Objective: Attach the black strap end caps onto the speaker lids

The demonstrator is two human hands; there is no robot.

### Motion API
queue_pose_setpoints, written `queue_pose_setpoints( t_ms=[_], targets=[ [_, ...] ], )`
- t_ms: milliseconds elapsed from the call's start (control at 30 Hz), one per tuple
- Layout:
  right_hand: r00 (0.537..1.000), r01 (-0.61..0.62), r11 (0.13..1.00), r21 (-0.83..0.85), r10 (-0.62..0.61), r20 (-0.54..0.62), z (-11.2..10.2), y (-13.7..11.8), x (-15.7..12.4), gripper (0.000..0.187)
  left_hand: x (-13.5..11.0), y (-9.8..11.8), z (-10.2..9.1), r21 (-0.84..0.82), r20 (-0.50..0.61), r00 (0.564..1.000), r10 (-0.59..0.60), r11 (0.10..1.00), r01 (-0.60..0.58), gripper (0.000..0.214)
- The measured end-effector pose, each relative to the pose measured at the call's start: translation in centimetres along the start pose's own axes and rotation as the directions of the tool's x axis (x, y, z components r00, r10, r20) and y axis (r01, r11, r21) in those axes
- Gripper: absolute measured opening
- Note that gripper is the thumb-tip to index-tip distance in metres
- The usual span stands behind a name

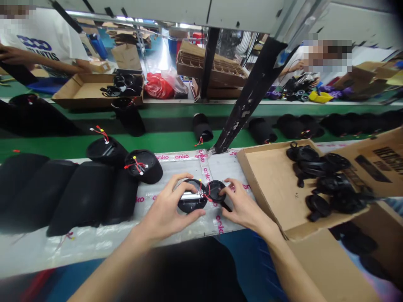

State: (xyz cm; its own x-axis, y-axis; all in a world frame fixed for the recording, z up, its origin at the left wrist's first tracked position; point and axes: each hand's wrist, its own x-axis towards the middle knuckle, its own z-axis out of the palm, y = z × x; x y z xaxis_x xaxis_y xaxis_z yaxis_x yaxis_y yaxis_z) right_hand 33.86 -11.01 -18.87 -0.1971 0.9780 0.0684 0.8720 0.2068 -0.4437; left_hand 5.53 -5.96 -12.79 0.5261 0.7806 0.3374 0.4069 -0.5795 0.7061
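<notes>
One black housing [191,205] sits within the left hand [166,208], thumb and fingers curved partly open around its rim. Just right of it, the right hand [241,205] holds a smaller round cap [214,188] between thumb and fingertips, red wires [208,193] lying between both parts. Left of the grip lie dark cylinders [80,193]; to its right, a cardboard tray [267,180] contains black fittings [333,184]. Beyond the grip runs a green belt [170,134].

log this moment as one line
left hand: around black housing | right hand: holding small round black part | red wires: between both parts | cardboard tray: at right
</notes>
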Motion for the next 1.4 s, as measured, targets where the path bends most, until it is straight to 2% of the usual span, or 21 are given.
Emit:
queue_pose_setpoints(
  t_ms=[67, 133, 200, 233, 267, 300, 367, 433, 467, 500, 533, 600, 700, 800, 933, 1033, 1133, 1200, 1267, 1400],
  targets=[
    [0.995, -0.089, 0.996, -0.003, 0.088, -0.038, 0.3, -0.5, 0.3, 0.052, 0.7, 0.7, 0.2, 0.034, -0.076, 0.996, 0.055, 0.998, -0.052, 0.028],
    [0.988, -0.149, 0.988, 0.043, 0.151, -0.04, 0.8, -0.8, 0.8, 0.064, 1.5, 1.3, 0.7, 0.079, -0.139, 0.982, 0.126, 0.99, -0.115, 0.02],
    [0.985, -0.166, 0.965, 0.201, 0.171, -0.007, 1.1, -0.9, 1.5, 0.066, 2.1, 1.8, 1.2, 0.135, -0.159, 0.972, 0.172, 0.979, -0.151, 0.017],
    [0.983, -0.175, 0.927, 0.332, 0.184, 0.005, 1.2, -1.0, 1.9, 0.065, 2.4, 1.9, 1.4, 0.16, -0.162, 0.969, 0.184, 0.974, -0.158, 0.017],
    [0.979, -0.182, 0.853, 0.489, 0.205, 0.006, 1.1, -1.2, 2.2, 0.062, 2.5, 2.0, 1.6, 0.176, -0.164, 0.968, 0.19, 0.971, -0.161, 0.016],
    [0.971, -0.18, 0.733, 0.656, 0.24, -0.002, 1.0, -1.5, 2.4, 0.06, 2.7, 2.0, 1.6, 0.177, -0.166, 0.967, 0.193, 0.971, -0.163, 0.015],
    [0.946, -0.131, 0.384, 0.914, 0.324, 0.0, 0.6, -2.4, 2.8, 0.06, 2.7, 1.9, 1.6, 0.128, -0.173, 0.968, 0.182, 0.979, -0.161, 0.012],
    [0.931, -0.057, 0.057, 0.997, 0.364, 0.032, 0.2, -3.7, 3.1, 0.065, 2.7, 1.7, 1.5, 0.037, -0.192, 0.971, 0.145, 0.989, -0.141, 0.012],
    [0.931, -0.032, -0.046, 0.998, 0.363, 0.047, 0.1, -4.5, 3.2, 0.067, 2.6, 1.6, 1.5, -0.009, -0.201, 0.972, 0.122, 0.992, -0.126, 0.013],
    [0.936, -0.017, -0.105, 0.994, 0.349, 0.053, 0.0, -5.2, 3.2, 0.067, 2.6, 1.5, 1.4, -0.049, -0.211, 0.972, 0.104, 0.992, -0.116, 0.013],
    [0.942, -0.003, -0.128, 0.992, 0.332, 0.045, -0.1, -5.8, 3.3, 0.067, 2.5, 1.4, 1.4, -0.077, -0.219, 0.971, 0.094, 0.991, -0.113, 0.012],
    [0.95, 0.031, -0.105, 0.994, 0.312, 0.003, -0.2, -6.6, 3.5, 0.07, 2.5, 1.3, 1.4, -0.108, -0.222, 0.97, 0.099, 0.986, -0.125, 0.01],
    [0.961, 0.055, 0.033, 0.998, 0.269, -0.062, -0.6, -6.4, 3.4, 0.079, 2.5, 1.2, 1.4, -0.127, -0.215, 0.968, 0.132, 0.979, -0.162, 0.009],
    [0.984, 0.061, 0.177, 0.982, 0.157, -0.089, -1.3, -5.4, 2.9, 0.081, 2.7, 1.2, 1.3, -0.154, -0.214, 0.969, 0.121, 0.976, -0.156, 0.009],
    [0.992, 0.084, 0.292, 0.953, 0.068, -0.109, -2.2, -4.9, 2.0, 0.078, 2.7, 1.2, 1.5, -0.149, -0.2, 0.974, 0.107, 0.979, -0.138, 0.011],
    [0.988, 0.118, 0.385, 0.916, 0.051, -0.148, -2.6, -5.6, 1.5, 0.075, 2.7, 1.4, 1.7, -0.105, -0.208, 0.971, 0.123, 0.984, -0.147, 0.014],
    [0.974, 0.134, 0.464, 0.876, 0.099, -0.202, -2.7, -6.5, 1.3, 0.07, 2.6, 1.4, 1.6, -0.083, -0.208, 0.971, 0.12, 0.987, -0.14, 0.013],
    [0.969, 0.124, 0.477, 0.87, 0.132, -0.211, -2.5, -6.6, 1.4, 0.068, 2.5, 1.2, 1.1, -0.108, -0.184, 0.975, 0.12, 0.984, -0.142, 0.015],
    [0.969, 0.117, 0.449, 0.886, 0.144, -0.2, -2.1, -6.5, 1.4, 0.068, 2.3, 0.8, 0.4, -0.15, -0.152, 0.976, 0.158, 0.972, -0.181, 0.017],
    [0.978, 0.07, 0.373, 0.925, 0.157, -0.138, -1.4, -6.0, 1.4, 0.07, 1.9, 0.2, -0.5, -0.162, -0.127, 0.931, 0.343, 0.918, -0.361, 0.015]
  ],
)
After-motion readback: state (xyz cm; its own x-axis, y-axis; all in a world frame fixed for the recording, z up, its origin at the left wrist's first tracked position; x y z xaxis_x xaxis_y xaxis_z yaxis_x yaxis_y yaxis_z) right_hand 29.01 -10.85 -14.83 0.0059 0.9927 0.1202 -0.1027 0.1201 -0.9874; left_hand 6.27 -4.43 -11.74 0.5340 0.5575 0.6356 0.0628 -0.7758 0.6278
